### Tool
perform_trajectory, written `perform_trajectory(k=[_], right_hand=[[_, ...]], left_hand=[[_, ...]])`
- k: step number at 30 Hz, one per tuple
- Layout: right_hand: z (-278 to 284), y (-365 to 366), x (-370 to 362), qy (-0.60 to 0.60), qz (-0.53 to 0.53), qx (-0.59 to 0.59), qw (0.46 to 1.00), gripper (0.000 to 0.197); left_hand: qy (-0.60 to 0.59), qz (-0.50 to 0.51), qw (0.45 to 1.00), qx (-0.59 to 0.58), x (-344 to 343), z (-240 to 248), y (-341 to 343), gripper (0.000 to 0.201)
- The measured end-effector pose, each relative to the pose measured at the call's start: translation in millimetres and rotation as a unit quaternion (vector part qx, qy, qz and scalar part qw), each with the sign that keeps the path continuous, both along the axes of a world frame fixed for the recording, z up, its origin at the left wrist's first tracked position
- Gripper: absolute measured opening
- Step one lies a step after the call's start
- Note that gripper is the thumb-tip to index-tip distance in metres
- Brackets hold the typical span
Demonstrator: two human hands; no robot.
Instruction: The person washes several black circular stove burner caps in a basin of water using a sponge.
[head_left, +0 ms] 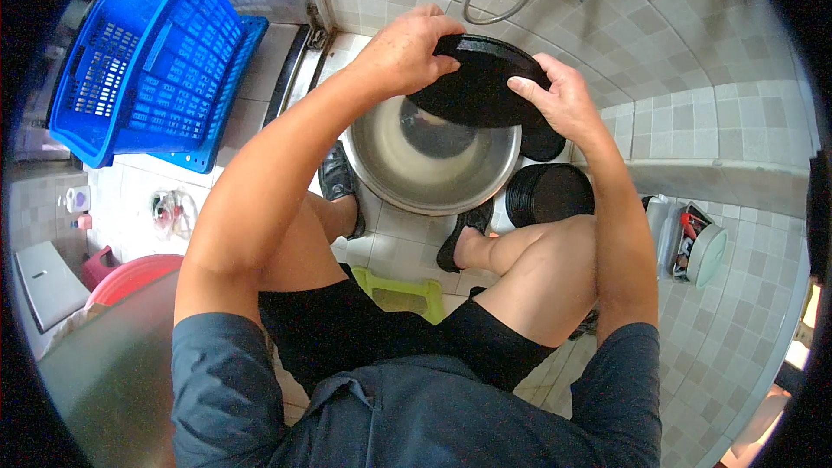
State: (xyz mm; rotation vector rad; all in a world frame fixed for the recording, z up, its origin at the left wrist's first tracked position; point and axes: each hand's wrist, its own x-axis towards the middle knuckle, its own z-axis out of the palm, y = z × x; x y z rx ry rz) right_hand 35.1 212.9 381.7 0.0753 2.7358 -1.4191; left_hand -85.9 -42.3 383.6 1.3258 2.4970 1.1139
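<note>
Both my hands grip a black round plate (485, 82), which is tilted above a wide metal basin (355, 152) on the floor. My left hand (407, 52) pinches its left edge between thumb and fingers. On the opposite edge, my right hand (562, 97) is closed with the thumb on the near face. Cloudy water appears to lie in the basin. Part of another black round item (543, 142) shows beside the basin under my right hand. Nearer my right leg stands a stack of black round plates (559, 195).
Blue plastic baskets (186, 61) stand at the left. A green stool (399, 295) is between my legs. A shower hose (511, 13) hangs on the tiled wall ahead. A container of small items (698, 247) sits at right, and a pink basin (139, 276) at lower left.
</note>
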Motion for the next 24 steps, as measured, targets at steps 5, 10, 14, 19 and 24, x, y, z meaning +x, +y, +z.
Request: perform_trajectory(k=[5,10,14,19,24], right_hand=[[13,-9,0,-0.008,0.032,0.074,0.997,0.019],[31,4,17,-0.019,0.021,0.076,0.997,0.019],[48,10,24,0.052,0.029,0.237,0.970,0.034],[55,47,38,-0.055,0.049,0.371,0.926,0.034],[20,90,79,-0.182,0.034,0.456,0.871,0.036]], left_hand=[[-0.017,-0.029,0.998,-0.057,-5,-1,-7,0.050],[-0.023,-0.046,0.998,0.025,4,0,3,0.049],[0.070,-0.019,0.996,0.051,-5,-17,-8,0.045],[0.060,0.051,0.997,-0.027,-8,-8,-14,0.034],[0.047,0.050,0.997,-0.035,-10,-5,-22,0.029]])
